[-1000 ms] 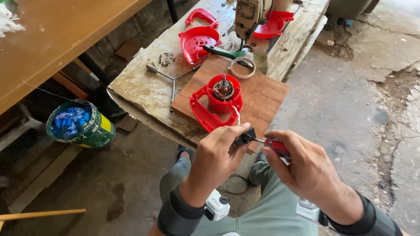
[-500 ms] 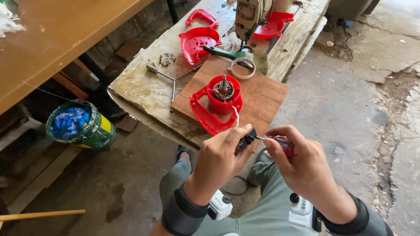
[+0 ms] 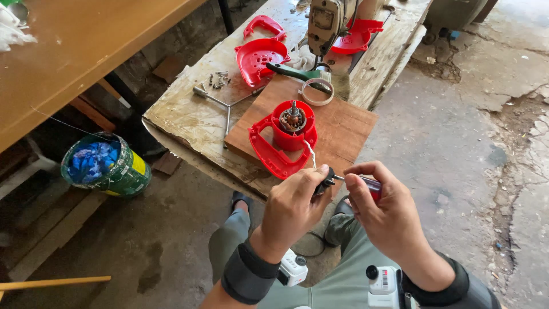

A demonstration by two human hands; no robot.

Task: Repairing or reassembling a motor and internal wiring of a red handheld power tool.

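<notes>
My left hand (image 3: 294, 207) pinches a small black plug (image 3: 325, 184): light, rigid, slippery; I grip its sides. My right hand (image 3: 384, 214) grasps a red-handled screwdriver (image 3: 366, 183), stiff, held by the handle.

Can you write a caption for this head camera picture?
Left hand pinches a small black part; right hand drives a screwdriver into it.

Left hand (image 3: 294, 209) hides most of a small black part (image 3: 324, 184); right hand (image 3: 384, 213) covers the screwdriver's handle (image 3: 370, 184).
</notes>
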